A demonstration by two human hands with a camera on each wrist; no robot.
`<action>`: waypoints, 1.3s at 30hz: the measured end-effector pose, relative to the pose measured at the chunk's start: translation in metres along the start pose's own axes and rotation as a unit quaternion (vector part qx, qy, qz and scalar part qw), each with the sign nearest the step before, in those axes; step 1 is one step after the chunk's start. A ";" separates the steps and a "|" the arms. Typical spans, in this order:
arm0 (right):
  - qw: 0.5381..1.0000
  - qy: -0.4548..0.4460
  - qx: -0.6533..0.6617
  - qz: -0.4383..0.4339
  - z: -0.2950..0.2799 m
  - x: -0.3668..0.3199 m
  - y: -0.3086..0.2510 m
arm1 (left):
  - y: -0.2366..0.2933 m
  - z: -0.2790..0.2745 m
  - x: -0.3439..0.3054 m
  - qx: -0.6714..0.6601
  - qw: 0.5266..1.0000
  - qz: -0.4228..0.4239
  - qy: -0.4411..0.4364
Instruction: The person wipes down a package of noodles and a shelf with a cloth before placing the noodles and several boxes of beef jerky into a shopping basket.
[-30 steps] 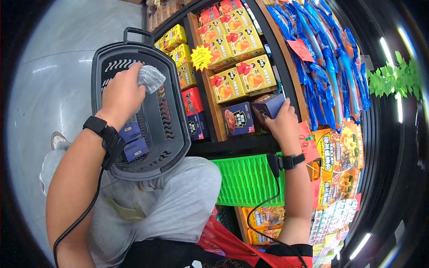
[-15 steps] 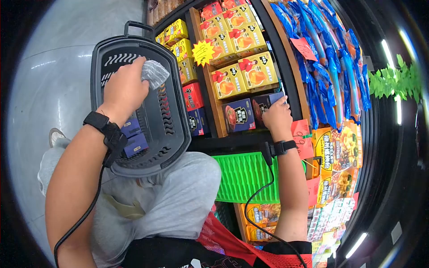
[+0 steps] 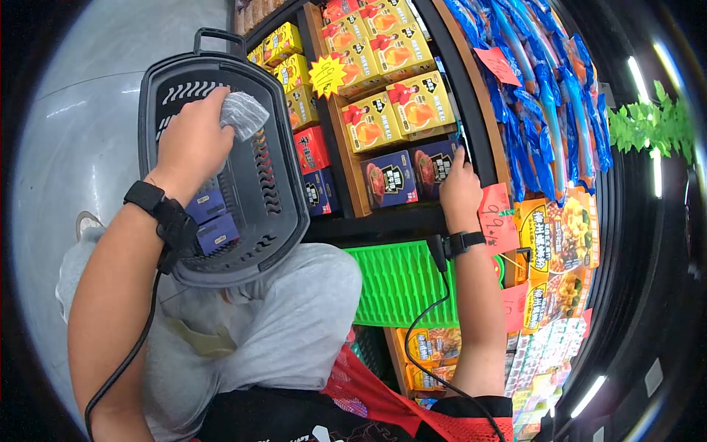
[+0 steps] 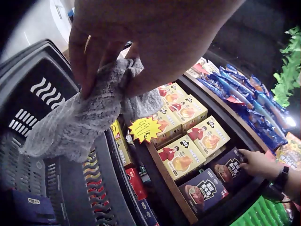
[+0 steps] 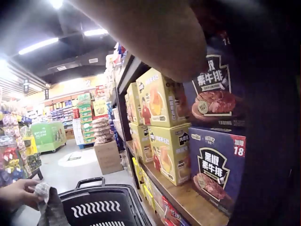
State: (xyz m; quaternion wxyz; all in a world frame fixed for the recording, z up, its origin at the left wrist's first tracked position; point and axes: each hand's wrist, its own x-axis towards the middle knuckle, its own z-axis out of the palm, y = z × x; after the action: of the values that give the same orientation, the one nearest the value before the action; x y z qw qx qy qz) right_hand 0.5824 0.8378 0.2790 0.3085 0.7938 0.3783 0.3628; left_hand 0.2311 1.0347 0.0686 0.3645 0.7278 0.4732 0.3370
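Over the black basket (image 3: 298,221), the left hand (image 3: 193,140) pinches a crumpled grey cloth (image 3: 244,116); the left wrist view shows the cloth (image 4: 80,122) hanging from its fingers. The right hand (image 3: 461,193) touches the outer edge of a dark blue box (image 3: 433,163) on the shelf, its fingers fairly straight. Beside that box stands a second blue box (image 3: 389,179), its printed face showing. Two blue boxes (image 3: 218,233) lie in the basket, partly behind the left forearm. In the right wrist view the right hand (image 5: 160,37) is dark and close at the top.
Yellow boxes (image 3: 422,103) fill the shelf beyond the blue ones, with a wooden divider (image 3: 359,193) alongside. Blue-wrapped packs (image 3: 545,110) lie to the right. A green crate (image 3: 401,283) sits near the knee (image 3: 324,295). Red price cards (image 3: 495,214) hang by the right wrist.
The right-hand blue box, tilted before, now sits level beside its neighbour with its face showing. The right hand has shifted from round the box to its outer edge. The left hand still holds the cloth.
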 end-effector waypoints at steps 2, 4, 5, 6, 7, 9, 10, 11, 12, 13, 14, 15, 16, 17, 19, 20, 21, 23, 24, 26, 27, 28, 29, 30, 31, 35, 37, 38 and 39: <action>1.000 -0.013 -0.003 -0.008 0.002 -0.005 -0.003 | -0.003 0.003 0.001 0.002 1.000 0.002 -0.002; 1.000 -0.024 0.005 -0.002 0.010 0.001 -0.002 | -0.003 0.004 0.002 0.009 1.000 0.000 -0.008; 1.000 -0.014 0.004 -0.005 0.012 0.003 -0.003 | -0.001 0.003 0.001 0.014 1.000 -0.003 -0.012; 1.000 -0.005 0.005 -0.008 0.009 0.004 -0.006 | 0.000 0.002 0.001 0.020 1.000 -0.006 -0.017; 0.999 0.001 -0.017 -0.037 0.005 0.005 -0.010 | 0.000 0.004 0.001 0.019 1.000 -0.001 -0.014; 0.993 0.015 -0.062 -0.095 -0.004 0.011 -0.019 | -0.004 0.008 0.002 0.016 1.000 0.008 -0.006; 0.989 0.015 -0.090 -0.114 0.005 0.017 -0.019 | -0.004 0.009 0.003 0.016 1.000 0.008 -0.006; 0.984 0.013 -0.118 -0.132 0.020 0.024 -0.018 | -0.005 0.009 0.003 0.016 1.000 0.008 -0.008; 0.978 0.010 -0.146 -0.151 0.024 0.027 -0.021 | -0.006 0.009 0.004 0.016 1.000 0.008 -0.010; 0.980 -0.030 -0.141 -0.135 0.027 0.031 -0.027 | -0.006 0.009 0.004 0.019 1.000 0.010 -0.013; 0.979 -0.023 -0.145 -0.145 0.031 0.031 -0.027 | -0.007 0.009 0.005 0.020 1.000 0.010 -0.014; 0.976 -0.016 -0.149 -0.155 0.034 0.032 -0.027 | -0.007 0.009 0.004 0.022 1.000 0.009 -0.016; 0.974 -0.009 -0.154 -0.166 0.036 0.033 -0.026 | -0.007 0.007 0.005 0.029 0.999 0.000 -0.017; 0.976 0.037 -0.127 -0.173 0.038 0.030 -0.023 | -0.005 0.005 0.005 0.036 0.999 -0.007 -0.019; 0.981 -0.001 -0.110 -0.161 0.033 0.030 -0.025 | -0.006 0.007 0.006 0.034 0.999 -0.008 -0.016; 0.983 -0.019 -0.105 -0.152 0.030 0.032 -0.021 | -0.013 0.010 0.007 0.025 1.000 -0.002 -0.007; 0.982 -0.009 -0.119 -0.148 0.045 0.037 -0.013 | -0.014 0.013 0.008 0.017 1.000 0.005 0.001; 0.984 -0.012 -0.108 -0.140 0.054 0.039 -0.006 | -0.010 0.011 0.008 0.017 1.000 0.002 -0.011; 0.987 -0.026 -0.088 -0.129 0.050 0.040 -0.009 | -0.009 0.009 0.008 0.020 1.000 -0.001 -0.017; 0.990 -0.071 -0.069 -0.098 0.038 0.042 -0.010 | -0.009 0.008 0.009 0.019 1.000 0.000 -0.021; 0.990 -0.093 -0.060 -0.083 0.032 0.042 -0.011 | -0.011 0.010 0.009 0.019 1.000 0.003 -0.020; 0.993 -0.091 -0.036 -0.072 0.039 0.044 -0.007 | -0.012 0.011 0.009 0.020 1.000 0.006 -0.019; 0.994 -0.089 -0.012 -0.062 0.052 0.049 0.001 | -0.012 0.011 0.009 0.018 1.000 0.008 -0.015; 0.995 -0.087 0.012 -0.051 0.054 0.053 0.004 | -0.013 0.012 0.009 0.017 1.000 0.009 -0.012; 0.990 -0.140 0.012 -0.031 0.050 0.057 0.007 | -0.013 0.012 0.009 0.016 1.000 0.010 -0.008; 0.965 -0.131 0.220 0.051 0.079 0.076 0.028 | -0.013 0.015 0.008 0.022 1.000 0.018 -0.004; 0.916 -0.251 0.284 0.128 0.064 0.086 0.034 | -0.011 0.014 0.007 0.024 0.999 0.022 -0.006; 0.899 -0.285 0.299 0.145 0.064 0.089 0.036 | -0.012 0.014 0.008 0.024 0.999 0.022 -0.007; 0.881 -0.318 0.312 0.163 0.064 0.091 0.037 | -0.013 0.015 0.008 0.025 0.999 0.024 -0.007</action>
State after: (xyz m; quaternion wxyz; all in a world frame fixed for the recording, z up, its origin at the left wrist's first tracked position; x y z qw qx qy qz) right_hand 0.6897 0.8798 0.3038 0.0856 0.9720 0.2190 -0.0007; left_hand 0.2407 1.0430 0.0510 0.3417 0.7500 0.4613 0.3284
